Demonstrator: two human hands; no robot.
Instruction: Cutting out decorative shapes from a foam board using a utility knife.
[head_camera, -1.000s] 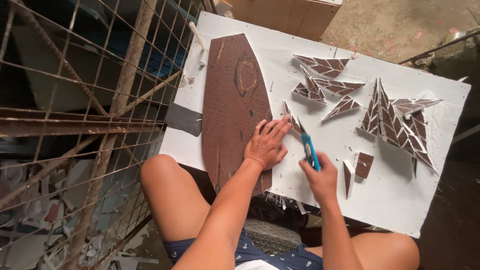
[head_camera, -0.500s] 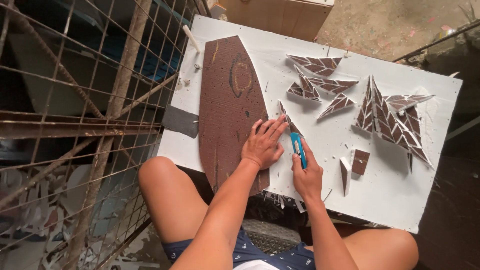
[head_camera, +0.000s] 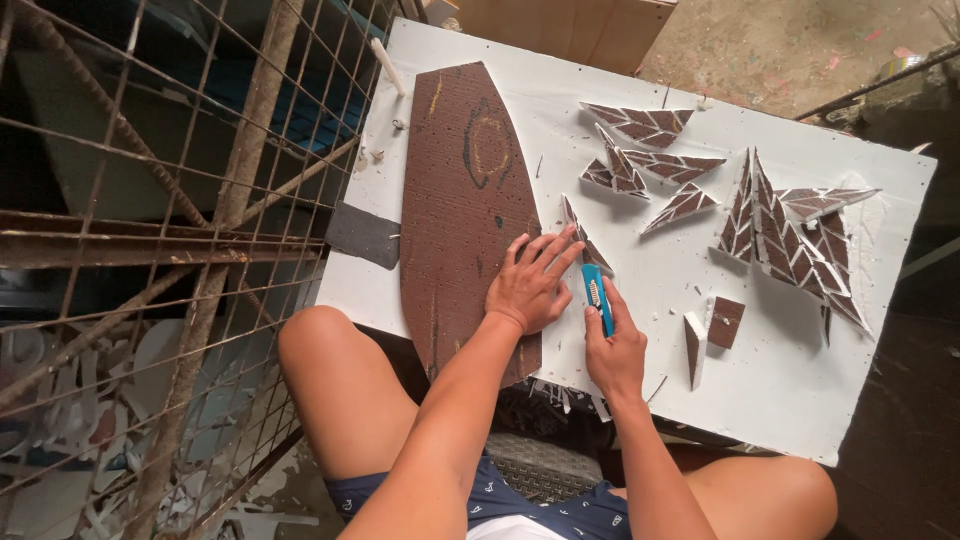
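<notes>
Left hand (head_camera: 530, 285) is pressed flat, fingers spread, on the right edge of a long brown pointed panel (head_camera: 460, 200). Right hand (head_camera: 612, 350) sits just beside it, wrapped around a blue utility knife (head_camera: 597, 295) with the tip at that same edge. Panel's lying on a white board (head_camera: 800, 390) across the knees. Pile of brown triangular offcuts (head_camera: 790, 230) further right, rusty wire mesh (head_camera: 170, 200) off to the left.

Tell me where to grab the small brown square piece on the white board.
Pinch the brown square by its left and right edges, coming from above. It lies flat on the white board, with bare board at its right edge; a thin sliver lies near its left.
</notes>
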